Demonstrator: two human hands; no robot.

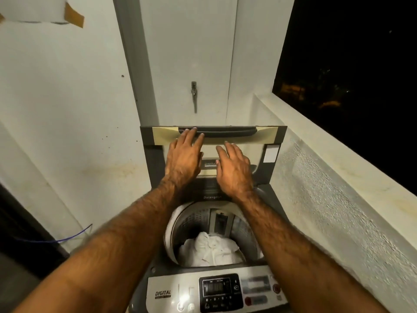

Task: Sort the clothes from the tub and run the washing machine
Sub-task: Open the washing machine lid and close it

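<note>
A white wall (pixel 67 98) at far left carries a taped paper (pixel 33 10), and a blue wire (pixel 74 236) runs low along it. The washer (pixel 158 271) stands just beside that wall with its lid (pixel 270 134) raised upright. The left hand (pixel 184 158) lies on the lid's upper left, fingers straight and slightly spread, tips on the dark handle (pixel 230 132). Between the hands a lid badge (pixel 209 164) reads "DIGITAL". The right hand (pixel 234 170) lies flat lower on the lid, fingers straight and a little apart, gripping nothing. Below them "Detergent" is printed on the rear deck (pixel 212 197). The open drum (pixel 191 220) holds white clothes (pixel 212 249) bunched at its bottom, well below the rim. The front panel (pixel 171 288) reads "DIGITAL" at left, with a dark display (pixel 217 286) at its middle; the smaller print is blurred. A white sticker (pixel 271 154) sits by the lid's right edge. A rough ledge (pixel 327 141) runs close along the washer's right side.
</note>
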